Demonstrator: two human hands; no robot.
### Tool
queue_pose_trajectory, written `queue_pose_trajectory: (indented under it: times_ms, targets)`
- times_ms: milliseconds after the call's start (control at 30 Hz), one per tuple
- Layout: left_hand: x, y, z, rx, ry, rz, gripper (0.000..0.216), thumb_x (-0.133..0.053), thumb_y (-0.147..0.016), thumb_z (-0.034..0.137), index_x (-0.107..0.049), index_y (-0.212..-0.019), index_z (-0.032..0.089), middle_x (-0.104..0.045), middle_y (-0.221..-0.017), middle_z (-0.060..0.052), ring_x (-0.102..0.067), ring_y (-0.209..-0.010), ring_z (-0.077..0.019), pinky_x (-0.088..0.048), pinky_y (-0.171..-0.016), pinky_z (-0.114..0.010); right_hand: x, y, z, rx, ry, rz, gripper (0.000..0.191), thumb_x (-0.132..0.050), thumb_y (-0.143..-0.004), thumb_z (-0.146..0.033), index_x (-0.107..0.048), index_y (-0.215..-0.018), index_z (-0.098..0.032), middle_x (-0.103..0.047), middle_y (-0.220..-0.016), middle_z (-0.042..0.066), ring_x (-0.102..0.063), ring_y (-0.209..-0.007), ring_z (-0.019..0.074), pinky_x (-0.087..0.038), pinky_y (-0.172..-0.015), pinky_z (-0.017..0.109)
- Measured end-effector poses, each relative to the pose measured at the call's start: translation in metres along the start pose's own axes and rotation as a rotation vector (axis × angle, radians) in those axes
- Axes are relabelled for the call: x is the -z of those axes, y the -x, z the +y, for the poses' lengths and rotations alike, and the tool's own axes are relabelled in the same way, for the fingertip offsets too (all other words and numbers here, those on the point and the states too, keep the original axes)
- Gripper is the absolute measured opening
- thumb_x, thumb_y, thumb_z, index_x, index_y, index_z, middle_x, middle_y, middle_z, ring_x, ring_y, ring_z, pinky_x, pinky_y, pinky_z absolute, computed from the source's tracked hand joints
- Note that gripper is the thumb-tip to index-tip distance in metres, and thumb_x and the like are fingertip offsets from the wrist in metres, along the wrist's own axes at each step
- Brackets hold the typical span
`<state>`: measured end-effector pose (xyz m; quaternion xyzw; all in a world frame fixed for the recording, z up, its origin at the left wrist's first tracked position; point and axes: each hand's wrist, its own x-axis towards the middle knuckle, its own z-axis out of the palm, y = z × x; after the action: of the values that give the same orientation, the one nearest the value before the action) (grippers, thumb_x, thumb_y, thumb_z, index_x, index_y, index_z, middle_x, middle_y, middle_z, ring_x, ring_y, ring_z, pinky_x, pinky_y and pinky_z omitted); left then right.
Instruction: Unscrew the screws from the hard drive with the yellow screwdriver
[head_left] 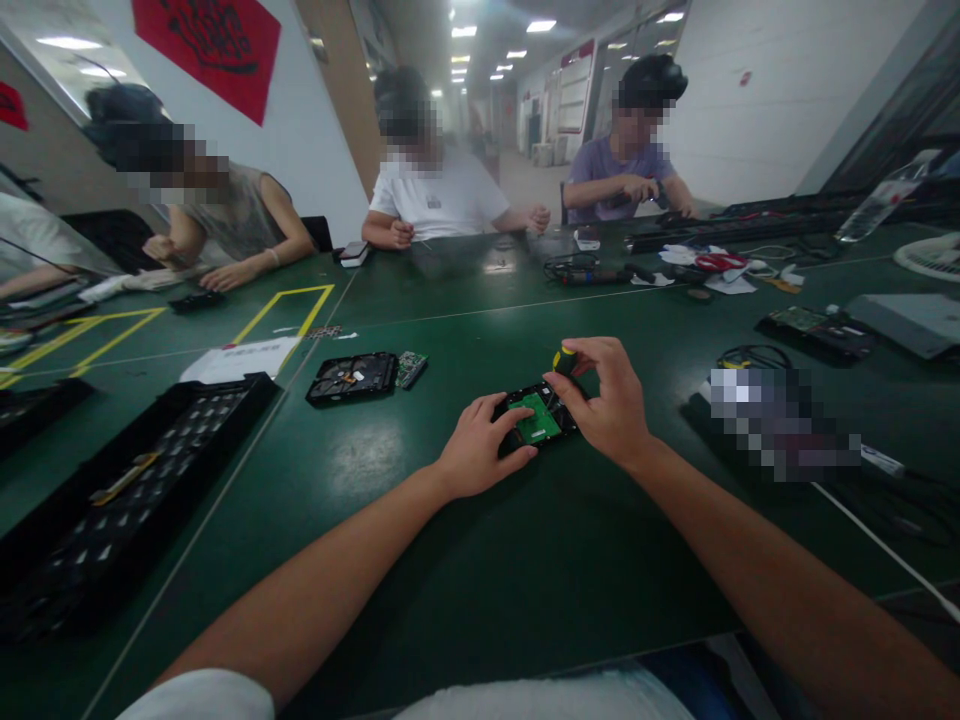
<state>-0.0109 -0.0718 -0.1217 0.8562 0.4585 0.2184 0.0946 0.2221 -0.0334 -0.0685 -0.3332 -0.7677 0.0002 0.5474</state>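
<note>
A black hard drive (538, 420) with a green circuit board facing up lies on the dark green table (480, 560) in front of me. My left hand (480, 450) grips the drive's near left edge, fingers curled over it. My right hand (607, 400) is closed around a screwdriver (564, 360) with a yellow and black handle, held upright with its tip down on the board.
A second opened hard drive (352, 378) with a loose green board (412, 368) lies to the left. A black slotted tray (112, 490) fills the near left. Three people sit across the table. Cables, tools and devices (817, 330) crowd the right side.
</note>
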Motion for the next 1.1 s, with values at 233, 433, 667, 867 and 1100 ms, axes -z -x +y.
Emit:
queue_pose_trajectory:
  times_ms: [233, 433, 667, 867, 1100]
  targets:
    - [-0.0015, 0.0004, -0.0015, -0.010, -0.005, 0.009, 0.061, -0.067, -0.098, 0.056, -0.057, -0.151, 0.028, -0.047, -0.159, -0.016, -0.043, -0.148, -0.0392, -0.041, -0.120, -0.060, -0.0016, 0.0041, 0.0066, -0.076, -0.098, -0.101, 0.048, -0.059, -0.105, -0.028, -0.050, -0.152, -0.034, -0.067, -0.135, 0.008, -0.072, -0.110, 0.0269, -0.061, -0.099, 0.050]
    - [-0.0021, 0.0002, -0.0030, -0.007, -0.005, 0.004, 0.061, -0.066, -0.098, 0.057, -0.058, -0.151, 0.029, -0.046, -0.160, -0.016, -0.043, -0.149, -0.0396, -0.041, -0.119, -0.061, -0.0001, 0.0047, 0.0073, -0.062, -0.049, -0.037, 0.046, -0.071, -0.099, -0.033, -0.056, -0.142, -0.032, -0.066, -0.127, 0.009, -0.069, -0.109, 0.0288, -0.062, -0.095, 0.051]
    - [-0.0025, 0.0003, -0.0029, -0.007, -0.002, 0.006, 0.060, -0.066, -0.099, 0.057, -0.058, -0.151, 0.029, -0.047, -0.159, -0.016, -0.043, -0.148, -0.0398, -0.041, -0.119, -0.062, -0.0010, 0.0059, 0.0057, -0.101, -0.144, -0.047, 0.047, -0.060, -0.105, -0.027, -0.049, -0.149, -0.033, -0.066, -0.135, 0.009, -0.074, -0.105, 0.0244, -0.062, -0.097, 0.049]
    - [-0.0016, 0.0003, -0.0025, -0.008, -0.011, -0.003, 0.061, -0.067, -0.099, 0.057, -0.057, -0.151, 0.027, -0.046, -0.159, -0.017, -0.043, -0.148, -0.0393, -0.041, -0.119, -0.060, 0.0022, 0.0024, 0.0028, -0.054, -0.073, -0.028, 0.041, -0.070, -0.100, -0.031, -0.060, -0.140, -0.032, -0.066, -0.124, 0.009, -0.070, -0.102, 0.0257, -0.063, -0.089, 0.047]
    - [-0.0022, 0.0003, -0.0028, -0.005, -0.005, 0.003, 0.061, -0.067, -0.098, 0.057, -0.057, -0.151, 0.029, -0.046, -0.159, -0.016, -0.042, -0.149, -0.0393, -0.041, -0.119, -0.061, 0.0023, 0.0044, 0.0042, -0.099, -0.175, -0.097, 0.049, -0.056, -0.107, -0.028, -0.048, -0.155, -0.036, -0.067, -0.140, 0.007, -0.073, -0.111, 0.0254, -0.060, -0.102, 0.051]
